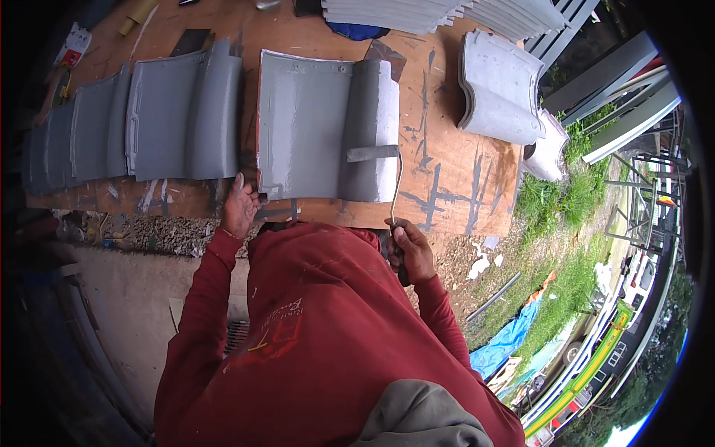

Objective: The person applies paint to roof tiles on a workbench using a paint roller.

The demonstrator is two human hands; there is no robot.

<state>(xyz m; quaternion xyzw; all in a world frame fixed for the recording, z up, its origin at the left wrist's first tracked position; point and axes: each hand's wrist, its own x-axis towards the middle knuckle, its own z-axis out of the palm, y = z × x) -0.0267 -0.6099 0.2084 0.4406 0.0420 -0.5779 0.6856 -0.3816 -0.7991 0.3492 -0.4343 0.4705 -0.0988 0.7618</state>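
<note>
A curved roof tile [305,119] lies before me on the wooden table, coated in wet-looking grey with a white strip along its right edge. My right hand [410,249] is closed round the handle of a small paint roller [372,153]. Its thin bent rod rises from my grip, and the grey sleeve lies across the tile's raised right curve, over the border of grey and white. At the table's front edge, my left hand [241,207] is beside the tile's lower left corner, fingers apart; whether they touch the tile is hard to tell.
Several grey-coated tiles [165,112] stand in a row to the left. Paler tiles [503,86] lie at the right edge, and stacked tiles [402,11] sit at the back. Grey streaks mark the wooden table [447,175]. Grass and a blue tarp [506,339] lie beyond on the right.
</note>
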